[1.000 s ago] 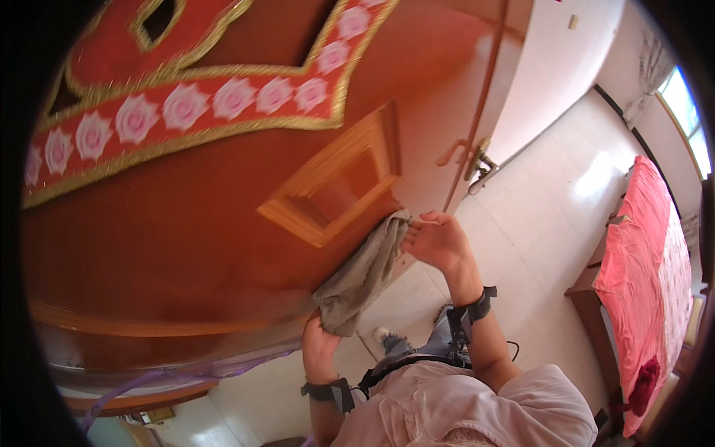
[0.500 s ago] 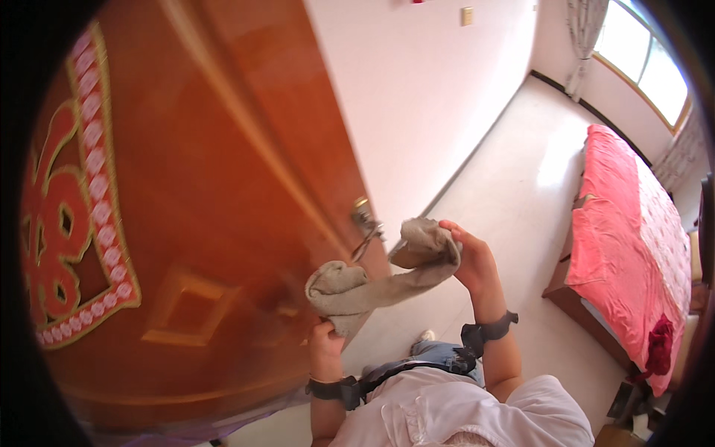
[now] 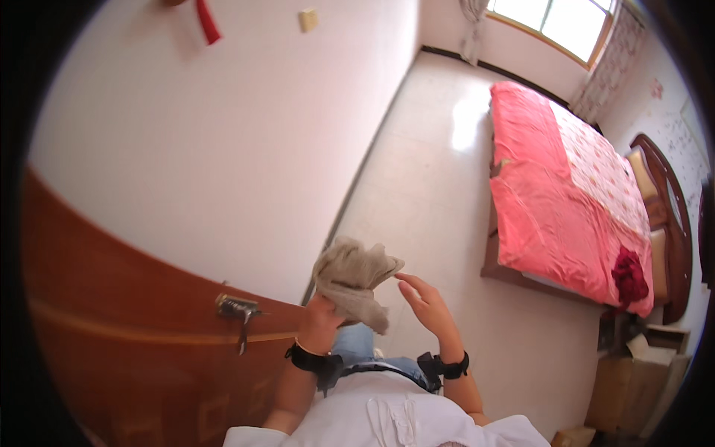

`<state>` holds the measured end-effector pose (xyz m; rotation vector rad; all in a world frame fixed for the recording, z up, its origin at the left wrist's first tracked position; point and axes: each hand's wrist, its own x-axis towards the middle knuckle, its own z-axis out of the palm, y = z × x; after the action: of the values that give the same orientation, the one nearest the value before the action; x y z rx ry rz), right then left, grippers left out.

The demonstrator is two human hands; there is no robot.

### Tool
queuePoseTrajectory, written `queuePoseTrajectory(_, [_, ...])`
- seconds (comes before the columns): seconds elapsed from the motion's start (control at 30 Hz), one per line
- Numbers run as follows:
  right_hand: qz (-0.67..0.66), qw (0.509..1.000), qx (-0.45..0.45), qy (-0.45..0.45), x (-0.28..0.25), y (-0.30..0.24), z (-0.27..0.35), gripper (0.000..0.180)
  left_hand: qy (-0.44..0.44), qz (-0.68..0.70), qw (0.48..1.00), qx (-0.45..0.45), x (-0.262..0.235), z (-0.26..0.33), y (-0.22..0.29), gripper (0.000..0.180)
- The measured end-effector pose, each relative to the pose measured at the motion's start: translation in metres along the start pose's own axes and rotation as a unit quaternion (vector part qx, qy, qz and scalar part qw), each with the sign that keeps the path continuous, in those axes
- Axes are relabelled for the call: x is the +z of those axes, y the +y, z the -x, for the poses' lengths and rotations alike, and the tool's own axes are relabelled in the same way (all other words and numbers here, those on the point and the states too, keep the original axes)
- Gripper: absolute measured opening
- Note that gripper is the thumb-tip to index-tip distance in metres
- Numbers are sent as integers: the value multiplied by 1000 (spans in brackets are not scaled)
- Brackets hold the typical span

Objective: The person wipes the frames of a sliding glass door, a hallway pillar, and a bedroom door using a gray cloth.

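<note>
My left hand (image 3: pixel 320 322) is closed on a crumpled grey-beige cloth (image 3: pixel 353 276). The cloth is bunched above that hand, and one end droops to its right. Just right of the cloth, my right hand (image 3: pixel 427 304) has its fingers stretched out, with the fingertips close to a loose corner. Whether they touch it, I cannot make out. Black bands circle both wrists. Left of my left hand is a brown wooden door (image 3: pixel 156 328) with a metal handle (image 3: pixel 238 307), from which keys (image 3: pixel 244 335) hang.
A bed (image 3: pixel 536 216) with pink and floral covers stands on the right, a dark red cloth (image 3: pixel 630 274) lying on it. Cardboard boxes (image 3: pixel 625 387) sit at the lower right. A pale wall (image 3: pixel 238 149) rises beyond the door, bordering the light tiled floor (image 3: pixel 402 179).
The cloth, stretched between both hands before, is now bunched in my left hand. My right hand has let go of it. The view has turned right, away from the door.
</note>
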<state>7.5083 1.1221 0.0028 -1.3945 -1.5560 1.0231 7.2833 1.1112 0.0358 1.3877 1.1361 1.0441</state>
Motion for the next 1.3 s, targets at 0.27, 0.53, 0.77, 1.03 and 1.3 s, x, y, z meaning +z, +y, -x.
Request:
queuePoseTrajectory(0.27, [-277, 946, 159, -46, -12, 39, -122, 30, -129, 430, 893, -24, 30, -175, -18, 56])
queuePoseTrajectory(0.53, [-242, 965, 57, -78, -79, 39, -306, 38, -169, 364, 915, -41, 32, -368, -15, 33])
queuePoseTrajectory(0.77, [-292, 953, 84, 2, -132, 76, -409, 48, -279, 345, 896, 19, 89, -503, 25, 40])
queuePoseTrajectory(1.03, [-312, 912, 85, 253, -236, 123, -523, 25, -194, 166, 966, -31, 168, -684, 18, 40])
queuePoseTrajectory(1.3, [-485, 873, 38, 40, -364, 141, -694, 47, -123, 144, 981, -48, 191, -883, 15, 64])
